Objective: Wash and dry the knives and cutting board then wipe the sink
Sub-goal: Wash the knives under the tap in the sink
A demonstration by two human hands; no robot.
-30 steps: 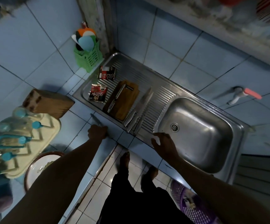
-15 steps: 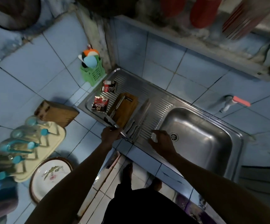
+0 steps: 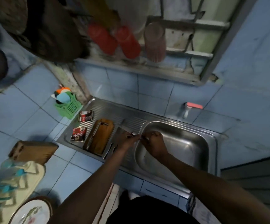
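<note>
Steel sink (image 3: 200, 135) drainboard bears cutting board (image 3: 101, 138) and two sachets (image 3: 78, 134).

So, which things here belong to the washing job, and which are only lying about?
For the job:
- wooden cutting board, one knife lying on it
- small knife held by both hands
- steel sink basin
- wall tap with pink handle

Lying about:
- two dark sachets
- green plastic basket
- wooden knife block
- patterned plate

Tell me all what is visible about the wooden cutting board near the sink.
The cutting board is a brown rectangular slab that looks like wood, with rounded corners. It lies flat on the ribbed steel drainboard, left of the basin, its long side running away from the person. A knife with a metal-looking handle rests along its left part. No hand touches it.
</note>
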